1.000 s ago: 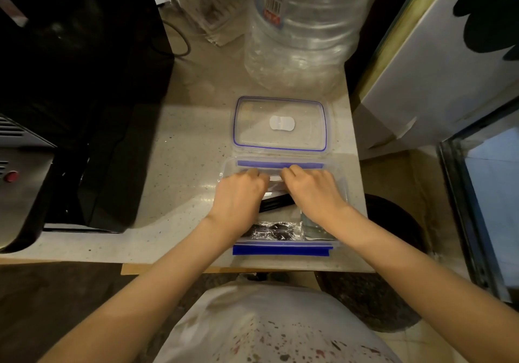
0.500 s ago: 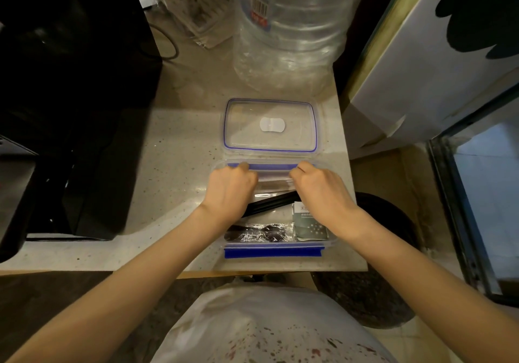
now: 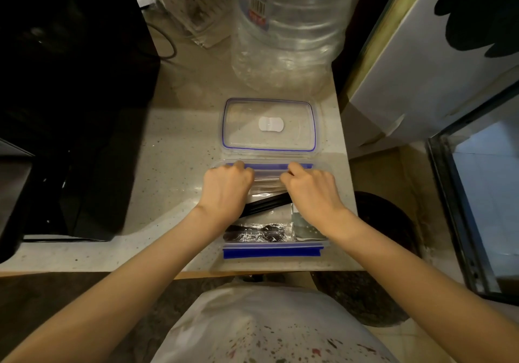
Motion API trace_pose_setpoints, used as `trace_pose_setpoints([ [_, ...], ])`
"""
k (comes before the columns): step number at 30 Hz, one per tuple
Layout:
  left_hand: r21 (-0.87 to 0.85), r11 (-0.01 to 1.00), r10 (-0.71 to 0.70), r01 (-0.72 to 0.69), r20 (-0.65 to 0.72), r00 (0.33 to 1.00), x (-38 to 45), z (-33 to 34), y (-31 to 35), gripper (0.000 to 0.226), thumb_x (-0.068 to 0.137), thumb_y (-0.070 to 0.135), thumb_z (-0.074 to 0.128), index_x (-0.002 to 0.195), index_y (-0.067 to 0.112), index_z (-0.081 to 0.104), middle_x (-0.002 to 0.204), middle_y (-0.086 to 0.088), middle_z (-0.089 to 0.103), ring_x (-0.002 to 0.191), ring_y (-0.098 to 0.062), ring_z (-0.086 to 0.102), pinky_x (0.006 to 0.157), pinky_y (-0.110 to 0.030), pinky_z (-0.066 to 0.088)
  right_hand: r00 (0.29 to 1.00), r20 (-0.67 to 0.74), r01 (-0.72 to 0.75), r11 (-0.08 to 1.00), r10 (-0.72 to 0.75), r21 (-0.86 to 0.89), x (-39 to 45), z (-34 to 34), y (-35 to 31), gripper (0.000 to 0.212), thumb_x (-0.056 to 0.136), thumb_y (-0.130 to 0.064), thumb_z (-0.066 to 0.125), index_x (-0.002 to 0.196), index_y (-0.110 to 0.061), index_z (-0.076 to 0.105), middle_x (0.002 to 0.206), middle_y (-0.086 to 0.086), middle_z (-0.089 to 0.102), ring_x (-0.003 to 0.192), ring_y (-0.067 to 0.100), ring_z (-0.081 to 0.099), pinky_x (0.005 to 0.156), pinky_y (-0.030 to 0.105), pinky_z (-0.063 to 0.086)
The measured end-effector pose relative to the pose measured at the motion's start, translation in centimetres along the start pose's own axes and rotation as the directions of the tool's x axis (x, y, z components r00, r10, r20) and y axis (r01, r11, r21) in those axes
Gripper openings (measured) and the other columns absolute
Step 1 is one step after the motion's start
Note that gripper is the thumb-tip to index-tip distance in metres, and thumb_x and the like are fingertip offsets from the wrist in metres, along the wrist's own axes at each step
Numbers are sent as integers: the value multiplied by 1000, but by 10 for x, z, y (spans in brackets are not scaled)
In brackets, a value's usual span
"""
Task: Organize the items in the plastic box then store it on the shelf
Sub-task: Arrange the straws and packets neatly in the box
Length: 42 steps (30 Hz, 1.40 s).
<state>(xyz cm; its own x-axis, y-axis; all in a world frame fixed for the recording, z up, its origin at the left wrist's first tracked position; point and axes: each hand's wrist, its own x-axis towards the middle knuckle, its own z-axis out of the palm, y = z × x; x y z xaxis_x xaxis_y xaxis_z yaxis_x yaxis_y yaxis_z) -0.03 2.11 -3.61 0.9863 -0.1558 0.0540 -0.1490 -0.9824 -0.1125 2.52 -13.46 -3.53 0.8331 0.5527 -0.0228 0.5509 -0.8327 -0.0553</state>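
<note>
Both hands, left (image 3: 226,185) and right (image 3: 310,187), curl narrowly inside the clear blue-clipped plastic box (image 3: 271,251) at the speckled table (image 3: 179,166) edge; grip unclear.

Nothing can be read: the water bottle (image 3: 289,25) beyond the hands carries a barcode and a red label, its lettering too blurred.

Both forearms are bare from the bottom corners of the view to the wrists, with no sleeve, watch or bracelet showing on either. The left hand (image 3: 226,187) and the right hand (image 3: 311,187) wear no gloves, and any ring is too small to tell. At the bottom edge, the torso is covered by a white garment (image 3: 269,331) with a loose scatter of small dark red and grey speckles.
</note>
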Motion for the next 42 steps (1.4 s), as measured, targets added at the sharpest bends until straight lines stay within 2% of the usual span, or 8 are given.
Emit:
trace_pose_setpoints([
  [5,-19,999,-28,28,-16,999,2,4,4,44,8,4,86,33,15,52,34,0,51,22,-19,46,51,-5,1,999,31,-4,1000,5,-20,2,7,0,39,24,7,85,46,-11,59,46,2,54,27,17,40,38,15,20],
  [9,-44,998,-42,45,53,998,4,5,6,36,28,15,90,43,13,58,42,-2,59,30,-23,54,40,-15,19,986,27,-168,977,166,129,-3,-9,11,14,72,9,68,79,-3,67,69,11,65,57,26,62,47,29,45],
  [12,-74,996,-37,41,63,997,3,5,6,31,44,26,88,56,11,63,52,-4,64,38,-26,60,42,-15,20,921,164,-388,875,354,290,-6,-21,20,16,92,-1,51,97,-4,66,92,14,68,75,27,65,69,36,57],
  [17,-96,995,28,-22,64,998,5,7,7,43,24,19,92,49,13,58,42,-2,58,25,-24,51,42,-12,15,776,437,-629,618,455,472,-3,-26,10,27,96,-2,42,119,-1,56,92,20,68,54,22,66,59,33,58],
  [26,-129,985,120,-111,69,990,13,11,15,41,27,15,91,51,12,57,37,-3,55,23,-25,50,37,-14,23,786,402,-614,510,471,603,-12,-13,-9,36,96,-3,36,131,-11,34,94,5,49,63,23,61,56,32,56],
  [33,-94,990,105,-104,12,994,16,12,21,44,16,11,90,43,15,55,35,0,53,21,-23,47,48,-8,-2,791,344,-589,478,506,652,-15,-9,-8,35,97,-1,35,130,-9,38,92,1,48,68,29,66,58,28,56],
  [38,-63,995,84,-72,206,975,18,4,24,12,83,5,59,93,9,62,95,-9,69,82,-33,68,54,-29,32,784,382,-608,479,490,633,-15,-8,-9,34,96,-1,35,129,-9,36,100,7,53,76,29,66,56,25,52],
  [42,-39,997,78,-70,253,964,17,0,26,18,90,3,48,104,9,57,108,-9,64,96,-34,64,60,-31,34,795,387,-595,477,467,647,-15,-10,-9,33,96,-3,35,129,-10,36,97,2,42,74,26,63,56,23,52],
])
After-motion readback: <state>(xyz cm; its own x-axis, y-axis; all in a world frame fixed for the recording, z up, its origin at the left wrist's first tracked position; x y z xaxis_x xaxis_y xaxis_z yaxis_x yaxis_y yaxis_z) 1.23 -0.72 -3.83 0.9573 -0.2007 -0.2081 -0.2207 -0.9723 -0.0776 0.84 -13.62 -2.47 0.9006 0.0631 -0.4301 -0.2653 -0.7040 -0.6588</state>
